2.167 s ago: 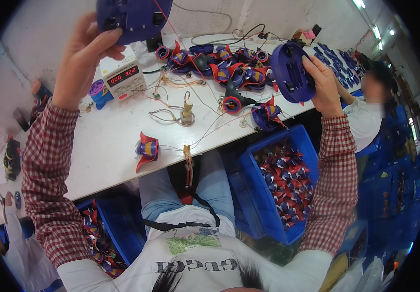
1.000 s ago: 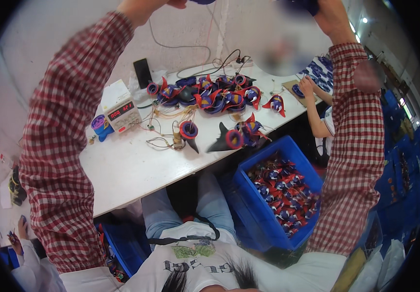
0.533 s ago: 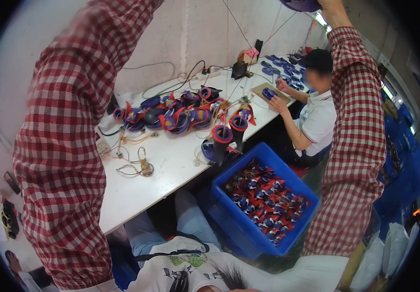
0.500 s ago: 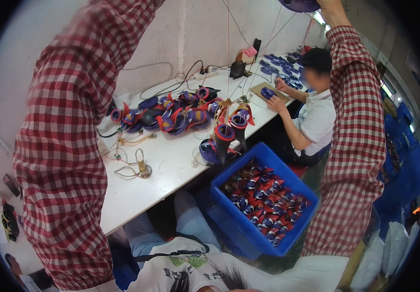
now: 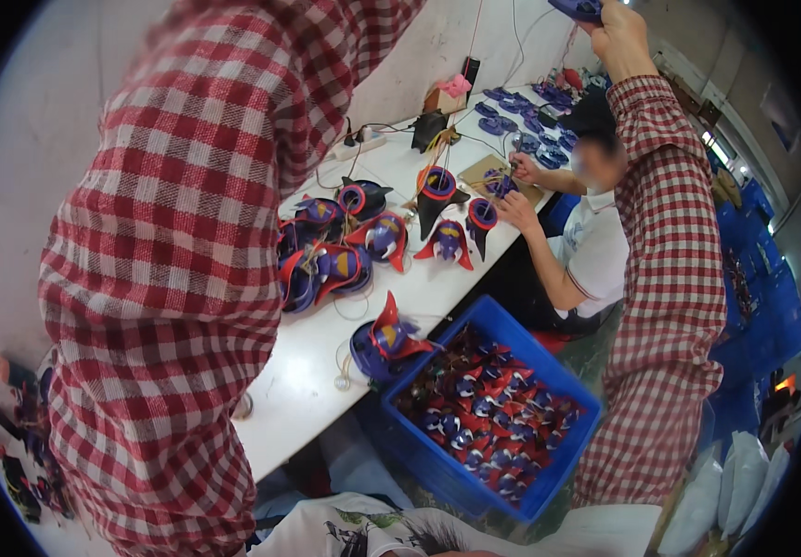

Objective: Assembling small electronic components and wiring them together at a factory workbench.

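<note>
My right hand [image 5: 621, 45], raised at the top right, is closed on a purple plastic part [image 5: 579, 7] cut off by the upper edge. My left arm [image 5: 177, 213], in a red-and-white checked sleeve, reaches up past the top edge, so the left hand is out of sight. Below the arms, purple, red and black toy pieces [image 5: 384, 239] with wires cluster on the white table [image 5: 289, 408]. A black cone-shaped piece [image 5: 437, 200] with a purple ring is among them. One purple-and-red piece [image 5: 386, 343] sits apart near the table's front edge.
A blue crate [image 5: 540, 506] full of small red, purple and white parts stands beside the table. At the far right of the table, a co-worker [image 5: 572, 251] handles a purple part on a brown board. Purple parts [image 5: 512, 116] spread behind. White bags [image 5: 739, 487] are at lower right.
The view has shifted. My left arm has swung rightward and covers more of the table. More of my right hand now shows, still holding the purple part.
</note>
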A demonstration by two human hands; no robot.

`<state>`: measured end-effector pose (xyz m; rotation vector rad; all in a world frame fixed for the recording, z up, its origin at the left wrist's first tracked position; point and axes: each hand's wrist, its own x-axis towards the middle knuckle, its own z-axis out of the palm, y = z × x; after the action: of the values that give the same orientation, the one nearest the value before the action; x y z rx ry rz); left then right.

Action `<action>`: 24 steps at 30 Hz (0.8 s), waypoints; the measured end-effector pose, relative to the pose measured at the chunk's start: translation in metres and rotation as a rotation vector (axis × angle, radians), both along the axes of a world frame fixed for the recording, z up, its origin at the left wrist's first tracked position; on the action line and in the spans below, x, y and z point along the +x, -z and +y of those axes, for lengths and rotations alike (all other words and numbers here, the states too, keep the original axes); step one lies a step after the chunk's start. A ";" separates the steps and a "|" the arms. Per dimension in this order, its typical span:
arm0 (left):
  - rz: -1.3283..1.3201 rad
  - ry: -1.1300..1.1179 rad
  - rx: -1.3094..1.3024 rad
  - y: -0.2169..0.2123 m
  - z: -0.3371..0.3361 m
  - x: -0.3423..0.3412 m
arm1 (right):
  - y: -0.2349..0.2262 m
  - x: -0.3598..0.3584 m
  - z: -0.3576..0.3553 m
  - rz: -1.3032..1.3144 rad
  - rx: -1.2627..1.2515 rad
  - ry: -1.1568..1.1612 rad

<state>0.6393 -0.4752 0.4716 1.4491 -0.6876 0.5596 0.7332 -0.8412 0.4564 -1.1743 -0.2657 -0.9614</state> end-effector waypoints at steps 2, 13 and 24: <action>-0.004 0.090 -0.059 0.001 -0.030 0.013 | -0.010 -0.007 -0.045 -0.013 0.025 0.042; 0.012 -0.077 -0.033 0.144 -0.045 0.168 | 0.090 -0.006 0.166 0.034 0.015 0.063; 0.326 0.078 0.443 0.296 -0.047 0.221 | 0.196 0.044 0.106 0.564 -0.754 0.183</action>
<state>0.8607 -0.5225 0.1760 1.8641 -0.6254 0.1014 0.7774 -0.7348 0.2602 -2.1365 -0.0567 -0.6492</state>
